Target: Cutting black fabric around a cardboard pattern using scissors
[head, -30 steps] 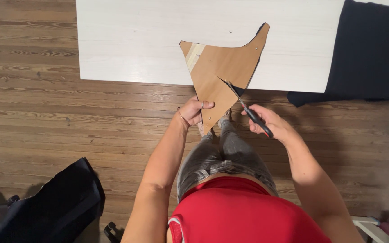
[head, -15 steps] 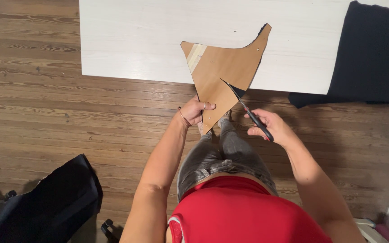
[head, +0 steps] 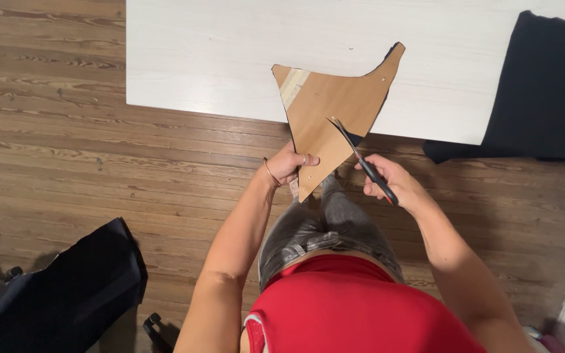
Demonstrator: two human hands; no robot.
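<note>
1. A wooden floor [head: 67, 150] runs under everything, plank after plank.
2. The white table [head: 217, 59] stands ahead, with a dark cloth [head: 544, 91] draped over its right end.
3. A black bag [head: 67, 294] sits low to the left.
4. The brown cardboard piece [head: 328, 111] hangs over the table's near edge.
5. The left hand [head: 289, 165] pinches its lower tip, fingers closed on it.
6. The right hand [head: 390, 182] grips black scissors [head: 361, 157], blades biting into the cardboard's right edge.
</note>
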